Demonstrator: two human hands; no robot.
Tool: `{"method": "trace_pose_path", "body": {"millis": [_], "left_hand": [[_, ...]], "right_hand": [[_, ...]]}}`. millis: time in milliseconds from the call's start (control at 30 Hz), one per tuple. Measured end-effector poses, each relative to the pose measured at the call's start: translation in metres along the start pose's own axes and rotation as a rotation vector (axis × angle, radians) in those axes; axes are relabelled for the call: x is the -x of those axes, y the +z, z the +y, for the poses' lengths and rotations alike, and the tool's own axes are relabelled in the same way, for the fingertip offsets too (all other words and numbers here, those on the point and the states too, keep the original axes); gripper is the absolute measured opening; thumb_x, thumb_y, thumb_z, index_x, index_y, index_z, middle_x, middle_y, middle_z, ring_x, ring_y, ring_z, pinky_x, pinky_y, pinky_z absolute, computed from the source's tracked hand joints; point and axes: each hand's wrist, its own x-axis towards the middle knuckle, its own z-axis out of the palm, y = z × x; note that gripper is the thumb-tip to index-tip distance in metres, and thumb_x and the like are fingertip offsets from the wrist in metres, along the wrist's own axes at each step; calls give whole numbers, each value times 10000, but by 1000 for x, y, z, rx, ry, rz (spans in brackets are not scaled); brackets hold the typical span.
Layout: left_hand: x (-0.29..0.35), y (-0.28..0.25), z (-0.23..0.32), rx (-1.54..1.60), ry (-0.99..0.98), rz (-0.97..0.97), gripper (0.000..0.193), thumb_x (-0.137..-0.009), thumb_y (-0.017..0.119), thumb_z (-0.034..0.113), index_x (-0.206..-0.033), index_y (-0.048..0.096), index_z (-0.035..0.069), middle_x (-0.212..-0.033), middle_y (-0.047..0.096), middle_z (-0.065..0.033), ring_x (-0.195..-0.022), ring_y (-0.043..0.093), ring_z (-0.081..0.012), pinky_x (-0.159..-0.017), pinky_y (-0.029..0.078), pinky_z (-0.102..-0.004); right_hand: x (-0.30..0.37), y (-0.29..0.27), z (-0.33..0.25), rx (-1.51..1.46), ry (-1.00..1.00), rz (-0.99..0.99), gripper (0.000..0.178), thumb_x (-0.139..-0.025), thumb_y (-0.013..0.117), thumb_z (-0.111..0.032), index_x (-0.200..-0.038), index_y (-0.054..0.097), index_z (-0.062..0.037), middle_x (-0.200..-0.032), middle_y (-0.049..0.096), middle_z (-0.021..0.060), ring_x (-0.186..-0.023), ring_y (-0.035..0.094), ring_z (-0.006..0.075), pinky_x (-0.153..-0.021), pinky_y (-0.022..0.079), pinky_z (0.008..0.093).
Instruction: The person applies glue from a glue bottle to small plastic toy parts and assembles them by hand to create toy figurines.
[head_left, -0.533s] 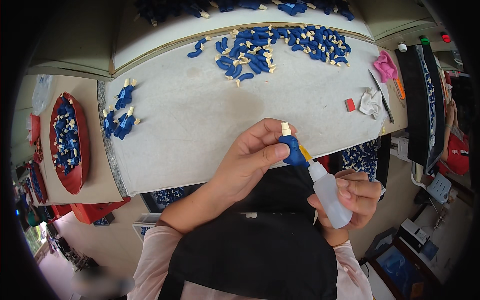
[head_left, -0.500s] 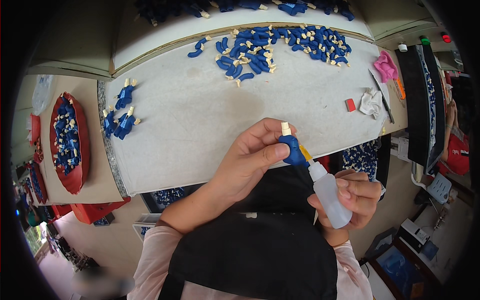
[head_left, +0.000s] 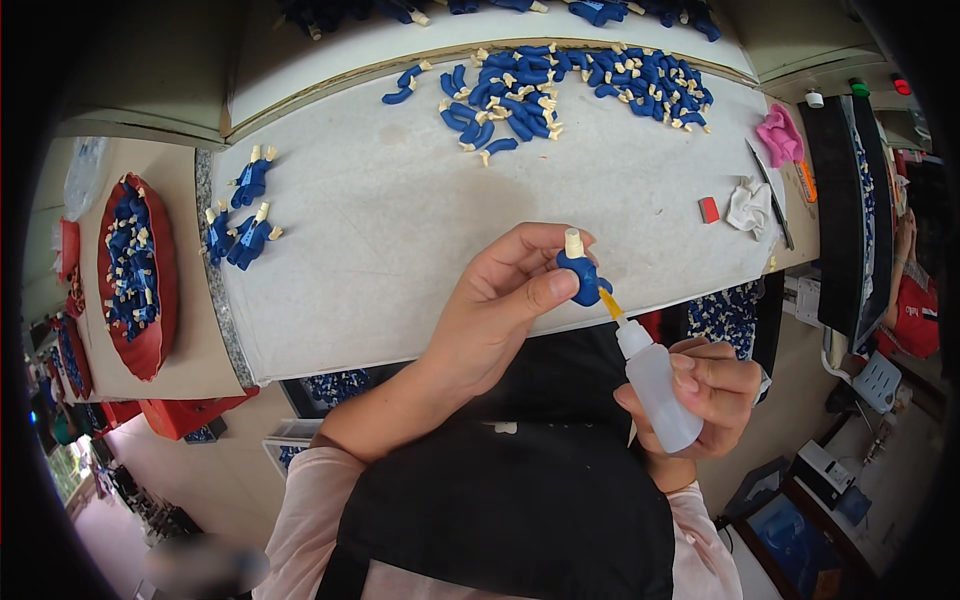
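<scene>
My left hand [head_left: 510,290] pinches a small blue figurine body [head_left: 580,280] with a cream neck peg pointing up. In my right hand [head_left: 715,390] is a tilted white squeeze bottle [head_left: 662,392]. Its yellowish nozzle tip [head_left: 611,303] meets or nearly meets the right side of the body; whether they touch I cannot tell. Three blue figurine bodies with cream parts [head_left: 252,238] are grouped at the table's left. Toward the back lie many loose blue arms with cream hands [head_left: 500,100].
To the left, a red basket [head_left: 160,340] holds more blue pieces. At the right of the white tabletop [head_left: 360,240] lie a red block [head_left: 709,210], a white cloth [head_left: 748,205], a dark slim tool [head_left: 772,195] and a pink cloth [head_left: 779,135]. A person in red [head_left: 912,310] is at far right.
The blue body has turned and risen slightly in my left hand, so a short stub now shows on its right side. The bottle has stayed almost still, its nozzle now more visible.
</scene>
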Motion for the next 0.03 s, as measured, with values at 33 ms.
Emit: {"method": "trace_pose_path", "body": {"millis": [33], "left_hand": [[0,0,0,-1,-3,-1,293,-791,580,143,-1052,484,51,-969,528,-77,-966,488,-176,-877,362,-336]], "right_hand": [[0,0,0,-3,0,-2,437,-587,774,-99,-907,480,-60,-820,443,73,-595,495,133,-515,480,241]]}}
